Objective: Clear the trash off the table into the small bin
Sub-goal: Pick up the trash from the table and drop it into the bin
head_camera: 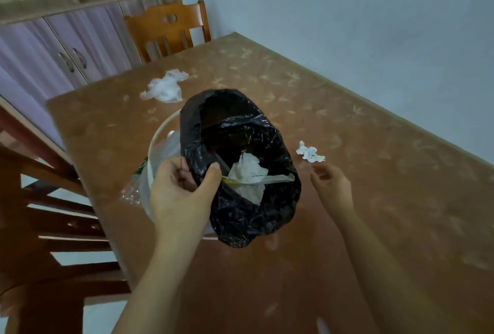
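Both hands are over the brown table (pixel 347 119). The left hand (pixel 181 189) grips the near edge of the black bag (pixel 240 125): the thumb lies on the inner side of the plastic and the other fingers are curled on the outer side, so the hand is closed on the bag and keeps its mouth open. The right hand (pixel 331 186) is empty. Its fingers are loosely spread and slightly bent, and the fingertips are close to the small crumpled tissue (pixel 310 153) but do not touch it.

The black bag lines a small white bin (pixel 153 151), which stands on the table near its left edge. Only the white rim on the left side and a part of the wall are visible; the bag hides the rest. Inside the bag there is a white crumpled paper (pixel 248 173), and across it lies a long thin wrapper (pixel 267 179) with a yellow end. Between the bin and the left forearm some clear plastic (pixel 132 192) is visible; I cannot tell what it belongs to.

The small crumpled tissue lies on the table to the right of the bin, apart from it. A bigger white crumpled plastic bag (pixel 164 87) lies on the far side of the table, beyond the bin.

One wooden chair (pixel 167 28) stands at the far end of the table, and another wooden chair (pixel 53 213) stands at the left side. Behind them is a cabinet (pixel 53 47) with pale purple doors.
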`<state>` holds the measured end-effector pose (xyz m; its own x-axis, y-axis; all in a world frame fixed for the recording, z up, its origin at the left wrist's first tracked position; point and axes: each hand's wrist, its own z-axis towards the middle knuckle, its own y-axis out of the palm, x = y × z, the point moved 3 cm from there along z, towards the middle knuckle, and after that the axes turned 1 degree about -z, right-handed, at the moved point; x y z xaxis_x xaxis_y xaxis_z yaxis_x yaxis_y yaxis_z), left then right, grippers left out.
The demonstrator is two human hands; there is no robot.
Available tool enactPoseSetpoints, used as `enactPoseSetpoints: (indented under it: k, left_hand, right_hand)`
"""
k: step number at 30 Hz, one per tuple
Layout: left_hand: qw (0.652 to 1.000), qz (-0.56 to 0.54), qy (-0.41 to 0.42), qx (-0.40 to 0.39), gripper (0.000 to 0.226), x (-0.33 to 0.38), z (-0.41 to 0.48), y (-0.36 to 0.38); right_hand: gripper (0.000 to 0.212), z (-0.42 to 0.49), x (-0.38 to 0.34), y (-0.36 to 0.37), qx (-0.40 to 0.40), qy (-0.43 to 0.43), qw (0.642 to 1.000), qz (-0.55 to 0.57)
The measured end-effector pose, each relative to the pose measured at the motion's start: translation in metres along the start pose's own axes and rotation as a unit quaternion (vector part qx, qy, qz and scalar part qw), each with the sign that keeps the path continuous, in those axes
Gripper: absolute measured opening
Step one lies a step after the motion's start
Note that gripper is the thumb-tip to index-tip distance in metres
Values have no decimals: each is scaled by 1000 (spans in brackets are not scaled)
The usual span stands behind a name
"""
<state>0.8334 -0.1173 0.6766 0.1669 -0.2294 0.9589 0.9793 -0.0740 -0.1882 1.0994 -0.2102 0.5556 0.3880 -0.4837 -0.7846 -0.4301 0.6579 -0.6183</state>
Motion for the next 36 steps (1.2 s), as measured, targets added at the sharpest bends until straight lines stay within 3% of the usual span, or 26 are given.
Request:
enactPoseSetpoints:
  k: [8,16,28,36]
  left_hand:
    - [999,-16,13,26,27,-9,26,55]
    - [997,-55,9,44,26,-14,21,57]
    - [996,-78,2,34,23,-8,8,44]
    - [995,-87,-23,31,24,-5,-14,27]
  right_hand:
    - [24,86,56,31,-8,32,999,-26]
    - [28,107,78,45,-25,45,994,-93]
    - [13,73,83,36,-39,47,997,-56]
    - [7,19,50,-2,39,47,997,35]
